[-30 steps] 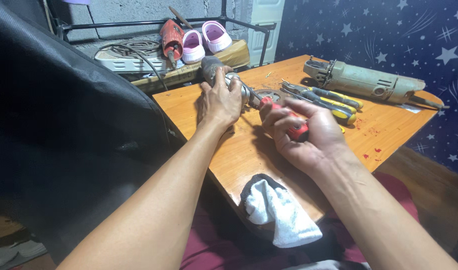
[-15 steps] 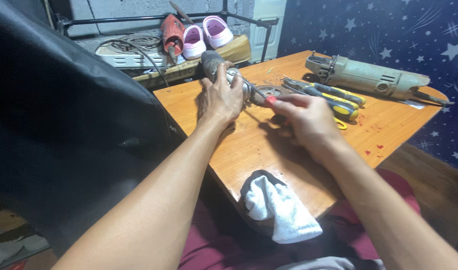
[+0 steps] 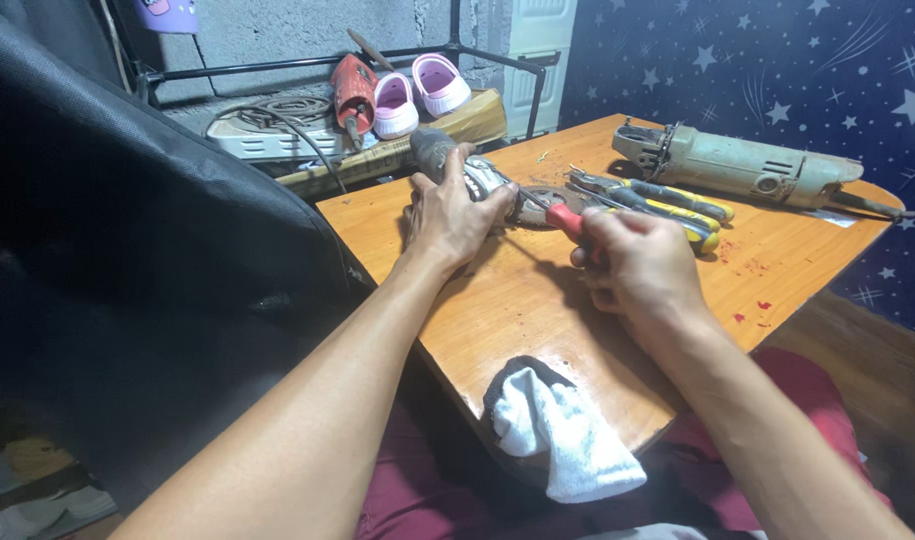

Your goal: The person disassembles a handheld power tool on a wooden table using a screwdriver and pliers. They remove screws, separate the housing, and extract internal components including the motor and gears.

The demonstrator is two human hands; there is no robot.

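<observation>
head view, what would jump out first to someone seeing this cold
The two bare hands at the middle of the wooden table: the left hand clamps a small grey power tool, the right hand holds a red-handled tool at its head. Beyond them lies a big grey-green angle grinder at the far right, and a white cloth droops over the near edge.

Bare forearms, no sleeves; maroon trousers (image 3: 778,420) on the lap.

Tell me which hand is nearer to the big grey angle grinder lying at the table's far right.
Right. The right hand, gripping a red-handled tool, sits just short of the grey angle grinder. The left hand is farther left, holding a smaller power tool.
</observation>
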